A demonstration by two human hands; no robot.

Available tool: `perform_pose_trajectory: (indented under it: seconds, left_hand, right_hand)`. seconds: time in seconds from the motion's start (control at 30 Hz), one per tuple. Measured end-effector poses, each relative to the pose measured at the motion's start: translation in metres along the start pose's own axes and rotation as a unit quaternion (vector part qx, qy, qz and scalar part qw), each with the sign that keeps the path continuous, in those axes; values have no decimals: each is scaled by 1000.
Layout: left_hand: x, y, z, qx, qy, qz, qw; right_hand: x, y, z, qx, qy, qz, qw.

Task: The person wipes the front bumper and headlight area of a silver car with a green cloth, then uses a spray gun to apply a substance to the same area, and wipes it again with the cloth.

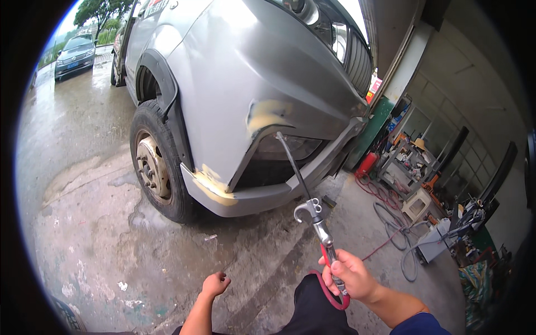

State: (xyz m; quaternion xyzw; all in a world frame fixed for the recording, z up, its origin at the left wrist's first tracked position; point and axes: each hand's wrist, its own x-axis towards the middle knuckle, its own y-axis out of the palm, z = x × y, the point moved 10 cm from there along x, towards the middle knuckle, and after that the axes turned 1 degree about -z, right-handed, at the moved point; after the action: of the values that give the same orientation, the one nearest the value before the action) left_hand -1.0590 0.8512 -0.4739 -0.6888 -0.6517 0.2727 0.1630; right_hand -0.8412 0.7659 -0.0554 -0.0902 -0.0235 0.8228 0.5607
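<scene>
My right hand (354, 273) is wrapped round the handle of an air blow gun (321, 229), which has a silver body, a hook and a long thin nozzle. A red hose (340, 304) loops below that hand. The nozzle tip reaches up toward the grey front bumper (229, 208) of a vehicle, near the dark lamp opening (279, 159); contact cannot be made out. Yellowish filler patches (269, 113) show above the opening and on the bumper corner. My left hand (216, 283) hangs low over the floor, fingers curled in, with nothing visible in it.
A front wheel (156, 162) stands left of the bumper on wet concrete. To the right are a loaded tool cart (407, 167), a red cylinder (367, 164), a stool (417, 204) and coiled hoses (391, 220) across the floor. A parked car (75, 54) is far left.
</scene>
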Motion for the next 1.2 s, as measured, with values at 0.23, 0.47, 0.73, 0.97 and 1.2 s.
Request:
perform_pose_trajectory:
  seconds: [0.23,0.47,0.73,0.97,1.2]
  left_hand:
    - [3,3,3,2,-3,-2,1000]
    - [2,2,0,10,-14,16,1000]
    - [-1,-4,1,-1,-15,3,1000]
    - [2,2,-1,-8,-13,12,1000]
    - [-1,-2,-2,-13,-16,11,1000]
  right_hand:
    - [-4,9,-16,0,20,5,1000]
    - [-8,14,-32,1,47,8,999]
    - [-12,28,-51,5,87,26,996]
    - [-11,42,-73,20,116,41,992]
    - [-3,61,-88,19,140,53,989]
